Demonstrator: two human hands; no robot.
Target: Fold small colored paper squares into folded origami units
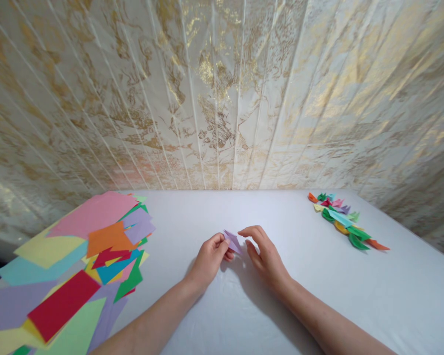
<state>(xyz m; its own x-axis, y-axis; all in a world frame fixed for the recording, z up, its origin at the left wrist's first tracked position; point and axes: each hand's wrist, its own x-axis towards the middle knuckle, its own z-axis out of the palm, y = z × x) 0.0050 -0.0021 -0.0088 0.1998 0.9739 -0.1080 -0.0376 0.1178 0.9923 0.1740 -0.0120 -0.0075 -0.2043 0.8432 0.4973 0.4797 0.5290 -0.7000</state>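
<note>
A small folded piece of light purple paper [233, 241] is pinched between the thumb and fingers of my left hand [211, 256], just above the middle of the table. Its pointed end sticks out to the right. Close by on that side is my right hand [264, 254], fingers curved and thumb apart from the index finger, with nothing between them. I see a narrow gap between its fingertips and the purple paper. The left fingers hide part of the folded piece.
Loose coloured paper sheets, among them a pink sheet [96, 214] and a red sheet [64, 304], overlap along the left of the white table [192, 212]. Several small folded paper figures [340, 219] lie at the back right. A gold-patterned curtain [218, 98] hangs behind the table.
</note>
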